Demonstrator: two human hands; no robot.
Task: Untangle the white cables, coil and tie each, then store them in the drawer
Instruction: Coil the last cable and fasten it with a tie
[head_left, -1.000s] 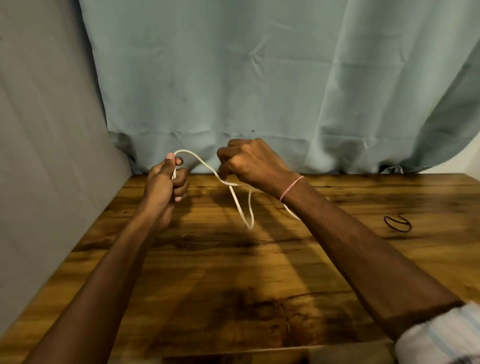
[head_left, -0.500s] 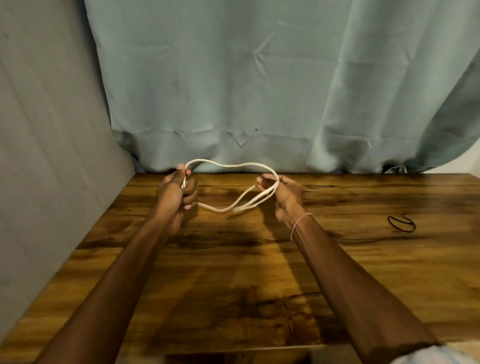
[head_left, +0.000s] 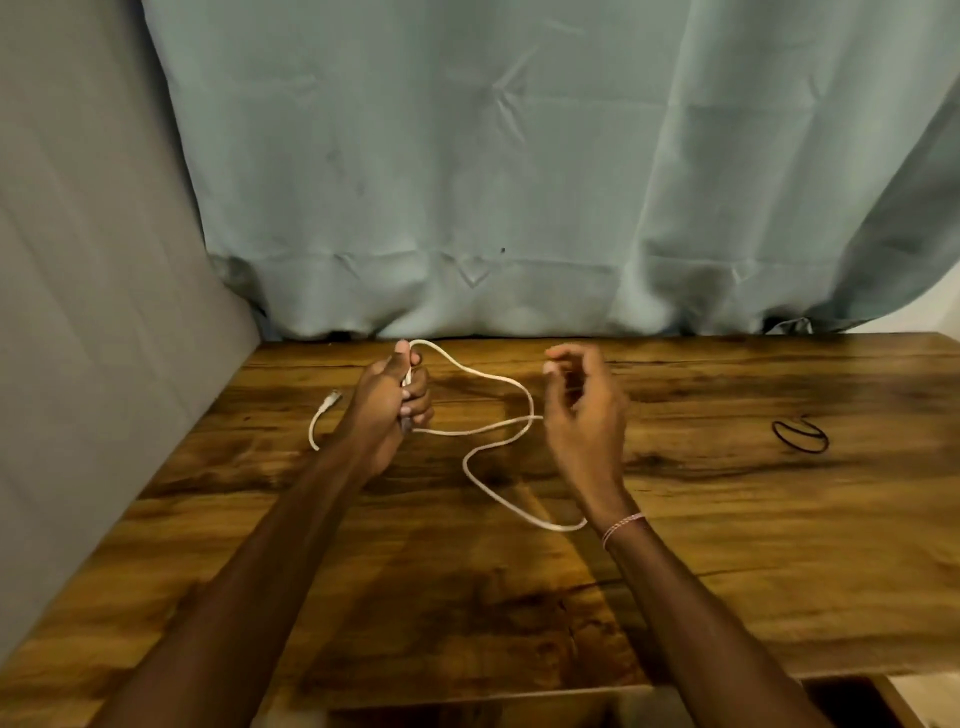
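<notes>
left hand holds the cable, right hand free

your left hand (head_left: 395, 410) is curled round a bunch of the white cable (head_left: 483, 428), thumb on top. your right hand (head_left: 582, 415) hovers at its three o'clock, fingers loosely bent, nothing in them.

from the left fist one strand arcs over toward the right hand and another runs flat across. a slack loop droops to the table (head_left: 727, 519) at the fist's five o'clock and passes behind your right wrist. a short tail ending in a plug (head_left: 331, 401) sticks out at the fist's nine o'clock.

the risk, as i judge it: that slack loop can cross itself or catch your wrist, trapping a twist in the next turn. a loose left grip would let the gathered turns spring apart.

the cable looks thin, smooth and springy, not yet a tidy coil. a black band (head_left: 799, 435), likely the tie, lies well apart at three o'clock.
</notes>
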